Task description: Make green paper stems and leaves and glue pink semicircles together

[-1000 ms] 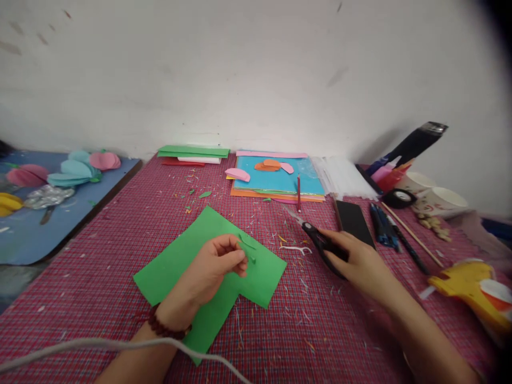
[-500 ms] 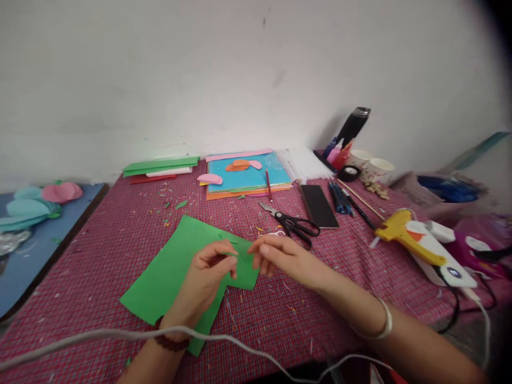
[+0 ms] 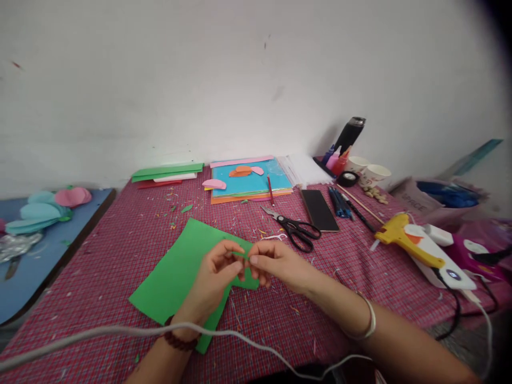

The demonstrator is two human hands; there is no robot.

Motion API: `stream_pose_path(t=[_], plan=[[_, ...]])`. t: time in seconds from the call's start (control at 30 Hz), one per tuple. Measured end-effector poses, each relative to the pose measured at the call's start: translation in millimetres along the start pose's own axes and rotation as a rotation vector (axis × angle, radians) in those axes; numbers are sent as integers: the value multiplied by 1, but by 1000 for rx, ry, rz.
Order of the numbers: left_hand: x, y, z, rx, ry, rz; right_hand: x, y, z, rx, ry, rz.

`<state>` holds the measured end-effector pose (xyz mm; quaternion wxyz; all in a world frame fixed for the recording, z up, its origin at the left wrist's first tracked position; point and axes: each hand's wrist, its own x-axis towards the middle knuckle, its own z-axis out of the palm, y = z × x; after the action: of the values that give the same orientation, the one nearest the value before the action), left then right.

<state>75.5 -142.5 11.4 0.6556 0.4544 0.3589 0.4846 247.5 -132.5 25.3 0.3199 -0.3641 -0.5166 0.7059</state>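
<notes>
My left hand (image 3: 216, 277) and my right hand (image 3: 276, 264) meet over a green paper sheet (image 3: 176, 277) on the red checked tablecloth (image 3: 120, 250). Both pinch a small green paper piece (image 3: 242, 255) between their fingertips. The left wrist wears a dark bead bracelet, the right wrist a white bangle. Black scissors (image 3: 296, 229) lie on the cloth just beyond my right hand, with nothing touching them.
A stack of coloured paper (image 3: 250, 181) and green sheets (image 3: 168, 172) lie at the back. A black phone (image 3: 319, 209), pens (image 3: 340, 202), a yellow glue gun (image 3: 404, 240) and paper cups (image 3: 372, 173) stand right. Paper flowers (image 3: 44, 210) rest on a blue board left. A white cable (image 3: 120, 333) crosses in front.
My right hand let go of the scissors and came left to join my left hand on the small green piece. The view has shifted to the right.
</notes>
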Motion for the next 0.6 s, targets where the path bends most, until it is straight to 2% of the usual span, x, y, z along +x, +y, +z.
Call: stream_pose_path(t=[0.07, 0.13, 0.37, 0.6], plan=[[0, 1, 0, -57, -70, -45, 2, 2, -1, 1, 1, 4], [0, 2, 0, -81, -84, -86, 3, 4, -2, -14, 0, 13], [2, -3, 4, -54, -8, -177, 1, 8, -8, -131, 19, 33], [3, -2, 7, -53, 31, -182, 0, 10, -6, -191, 21, -101]])
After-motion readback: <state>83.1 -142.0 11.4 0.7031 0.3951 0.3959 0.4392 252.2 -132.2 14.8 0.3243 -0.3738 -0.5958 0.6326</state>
